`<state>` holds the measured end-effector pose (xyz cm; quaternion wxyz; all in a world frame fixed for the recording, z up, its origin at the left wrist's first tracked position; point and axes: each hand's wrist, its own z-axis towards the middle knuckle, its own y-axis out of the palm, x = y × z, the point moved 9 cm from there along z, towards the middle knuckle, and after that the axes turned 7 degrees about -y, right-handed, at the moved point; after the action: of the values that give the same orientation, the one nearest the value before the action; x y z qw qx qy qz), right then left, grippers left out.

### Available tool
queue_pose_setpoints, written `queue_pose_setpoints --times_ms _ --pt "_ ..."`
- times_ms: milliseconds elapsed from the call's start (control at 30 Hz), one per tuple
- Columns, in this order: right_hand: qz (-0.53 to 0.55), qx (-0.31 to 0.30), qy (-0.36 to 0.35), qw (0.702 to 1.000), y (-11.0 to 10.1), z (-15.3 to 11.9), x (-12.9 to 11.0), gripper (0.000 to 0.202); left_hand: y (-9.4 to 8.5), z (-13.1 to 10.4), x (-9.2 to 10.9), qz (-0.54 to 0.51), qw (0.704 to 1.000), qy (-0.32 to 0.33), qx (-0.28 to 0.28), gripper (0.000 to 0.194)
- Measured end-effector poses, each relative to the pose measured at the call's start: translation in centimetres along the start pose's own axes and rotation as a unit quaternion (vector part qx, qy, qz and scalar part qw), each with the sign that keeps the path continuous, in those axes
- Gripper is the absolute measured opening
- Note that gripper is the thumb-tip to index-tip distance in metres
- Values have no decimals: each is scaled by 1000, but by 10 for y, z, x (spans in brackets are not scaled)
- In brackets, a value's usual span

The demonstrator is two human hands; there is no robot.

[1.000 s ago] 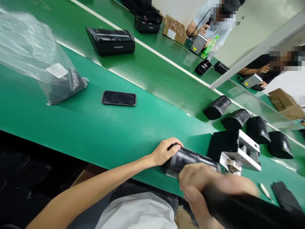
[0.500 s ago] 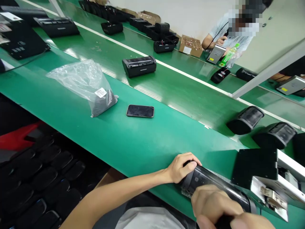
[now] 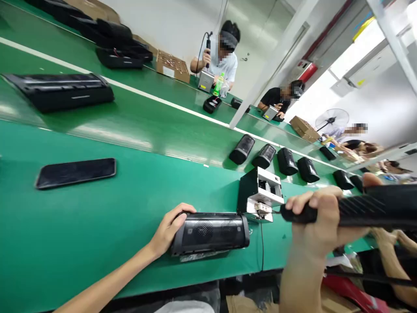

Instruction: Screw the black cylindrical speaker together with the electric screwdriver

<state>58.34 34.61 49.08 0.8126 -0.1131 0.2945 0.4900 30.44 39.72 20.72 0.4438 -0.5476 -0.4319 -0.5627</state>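
Since the earlier frame, right hand [image 3: 317,224] has lifted off the black cylindrical unit [image 3: 211,232], now gripping a black power screwdriver [image 3: 358,211] at 3 o'clock. Unit lies sideways on green bench [image 3: 97,234], 6 o'clock. Left hand [image 3: 167,230] cups its left end. Small metal fixture [image 3: 260,195] just beyond.

I sit at a long green bench [image 3: 97,243] with a white stripe (it runs far off). Pale walls [image 3: 169,21], a slanted white post [image 3: 276,56], a fan [image 3: 332,119] and bright daylight lie beyond.
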Motion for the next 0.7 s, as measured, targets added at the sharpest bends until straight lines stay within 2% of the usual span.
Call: queue_pose_setpoints --times_ms 100,167,233,467,567,700 --pt "-62 37 -7 997 -49 23 41 42 -1 -2 -6 -9 1000 -2 5 45" --pt "-70 47 -4 996 -67 30 60 44 -2 -4 -8 -18 1000 -7 10 43" --pt "-70 57 -7 996 -77 32 67 45 -4 -6 -9 -18 1000 -14 13 41" --pt "-52 49 11 997 -74 19 70 45 -9 -10 -12 -3 999 -39 14 45" --pt "-54 38 11 998 -70 6 78 42 -10 -11 -13 -15 999 -46 17 46" --pt "-48 8 49 998 -66 -8 88 36 -10 -12 -13 -20 999 -44 18 46"
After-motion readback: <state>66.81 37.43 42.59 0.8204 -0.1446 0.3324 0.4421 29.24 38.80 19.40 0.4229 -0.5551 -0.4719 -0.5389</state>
